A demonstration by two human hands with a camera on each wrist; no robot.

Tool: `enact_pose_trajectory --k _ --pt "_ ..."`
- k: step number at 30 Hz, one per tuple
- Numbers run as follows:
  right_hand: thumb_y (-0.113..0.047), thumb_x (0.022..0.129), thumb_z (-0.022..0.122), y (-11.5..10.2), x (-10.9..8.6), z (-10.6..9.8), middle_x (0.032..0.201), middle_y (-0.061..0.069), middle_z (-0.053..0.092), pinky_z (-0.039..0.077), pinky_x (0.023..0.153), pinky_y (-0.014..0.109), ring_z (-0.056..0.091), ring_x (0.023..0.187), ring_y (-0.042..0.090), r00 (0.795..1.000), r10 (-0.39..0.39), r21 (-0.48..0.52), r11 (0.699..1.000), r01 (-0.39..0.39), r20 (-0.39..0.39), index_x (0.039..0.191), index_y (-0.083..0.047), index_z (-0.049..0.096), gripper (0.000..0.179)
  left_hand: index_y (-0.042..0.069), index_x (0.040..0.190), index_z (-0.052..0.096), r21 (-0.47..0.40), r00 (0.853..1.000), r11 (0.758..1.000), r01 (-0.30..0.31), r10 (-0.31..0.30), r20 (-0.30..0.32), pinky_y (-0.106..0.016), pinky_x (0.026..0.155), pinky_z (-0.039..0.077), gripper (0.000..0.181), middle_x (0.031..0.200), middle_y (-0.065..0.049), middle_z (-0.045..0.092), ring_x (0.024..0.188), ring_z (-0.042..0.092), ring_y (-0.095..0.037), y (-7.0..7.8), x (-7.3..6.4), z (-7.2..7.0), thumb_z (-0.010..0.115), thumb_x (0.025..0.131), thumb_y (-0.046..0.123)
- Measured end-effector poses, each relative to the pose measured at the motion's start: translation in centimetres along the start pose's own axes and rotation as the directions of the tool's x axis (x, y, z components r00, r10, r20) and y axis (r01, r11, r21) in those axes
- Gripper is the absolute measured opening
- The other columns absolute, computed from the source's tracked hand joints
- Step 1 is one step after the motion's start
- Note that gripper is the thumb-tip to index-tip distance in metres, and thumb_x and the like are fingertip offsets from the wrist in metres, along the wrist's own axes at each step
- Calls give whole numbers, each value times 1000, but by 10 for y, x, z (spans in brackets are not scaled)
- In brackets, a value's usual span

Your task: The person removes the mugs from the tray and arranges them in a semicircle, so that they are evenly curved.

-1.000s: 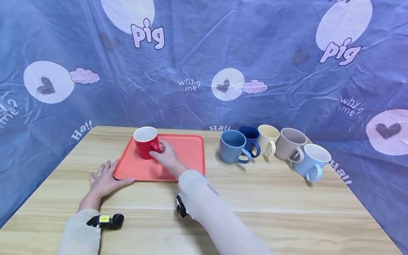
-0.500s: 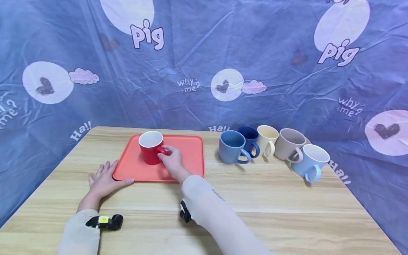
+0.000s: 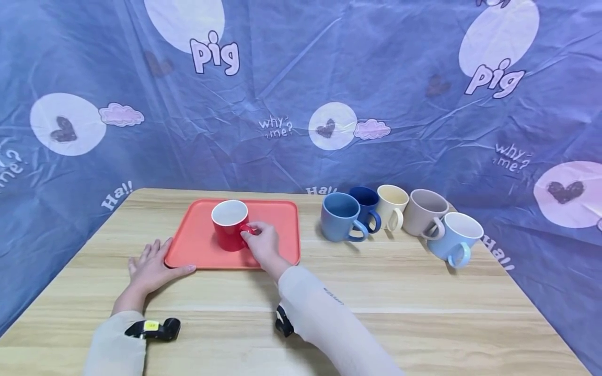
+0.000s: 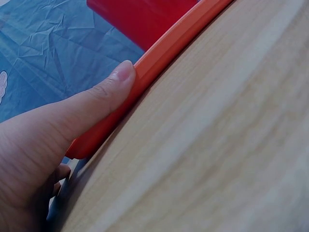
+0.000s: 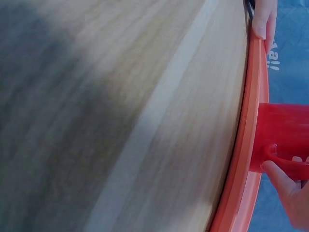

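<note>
A red mug (image 3: 229, 233) with a white inside stands upright over the middle of the coral-red tray (image 3: 193, 253). My right hand (image 3: 264, 245) pinches its handle from the right side, thumb toward me; the right wrist view shows the thumb (image 5: 279, 175) against the handle's lower end. At the tray's front left corner lies my left hand (image 3: 151, 269), fingers spread along the left side. Its thumb (image 4: 104, 94) presses the front rim in the left wrist view, while its other fingers are mostly hidden there.
To the right of the tray several mugs stand close together: a medium blue mug (image 3: 339, 222), a dark blue one, a cream mug (image 3: 390, 206), a grey mug (image 3: 423, 215) and a light blue mug (image 3: 449, 240). A blue printed cloth (image 3: 282, 162) hangs behind the wooden table (image 3: 400, 313).
My right hand has drawn the red mug by its handle from the tray's back left toward its middle, rightward and nearer to me. The left hand has stayed at the corner.
</note>
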State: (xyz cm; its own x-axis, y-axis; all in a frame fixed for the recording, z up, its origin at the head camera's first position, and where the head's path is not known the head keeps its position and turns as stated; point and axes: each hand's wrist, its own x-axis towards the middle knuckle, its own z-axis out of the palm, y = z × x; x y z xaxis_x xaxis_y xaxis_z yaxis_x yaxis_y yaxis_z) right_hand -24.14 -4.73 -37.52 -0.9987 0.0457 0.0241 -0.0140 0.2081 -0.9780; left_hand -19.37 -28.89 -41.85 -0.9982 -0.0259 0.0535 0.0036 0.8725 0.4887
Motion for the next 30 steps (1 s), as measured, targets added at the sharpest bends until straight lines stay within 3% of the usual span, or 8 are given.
enact_pose_trajectory --k 9,19,30 --pt "1 72 67 -1 -8 -11 70 4 60 50 59 28 59 63 16 999 33 134 991 -30 -22 82 -1 68 11 0 136 15 3 1000 1000 3 -3 -4 -66 83 -12 106 133 -35 8 121 -1 -48 0 2 3 59 64 64" --pt "0 72 67 -4 -9 -21 72 4 60 50 60 30 58 65 16 998 66 129 990 -66 3 83 -2 68 11 -1 136 15 2 1000 1000 3 -3 -6 -66 82 -12 107 132 -36 9 121 -2 -48 -1 0 1 59 64 64" --pt "5 74 63 -31 -8 -40 72 10 60 50 60 36 61 67 26 994 99 252 962 -108 50 87 2 66 14 -1 136 14 3 1000 1000 -6 6 -16 -66 82 -13 106 132 -36 9 121 -2 -48 -2 1 1 58 64 64"
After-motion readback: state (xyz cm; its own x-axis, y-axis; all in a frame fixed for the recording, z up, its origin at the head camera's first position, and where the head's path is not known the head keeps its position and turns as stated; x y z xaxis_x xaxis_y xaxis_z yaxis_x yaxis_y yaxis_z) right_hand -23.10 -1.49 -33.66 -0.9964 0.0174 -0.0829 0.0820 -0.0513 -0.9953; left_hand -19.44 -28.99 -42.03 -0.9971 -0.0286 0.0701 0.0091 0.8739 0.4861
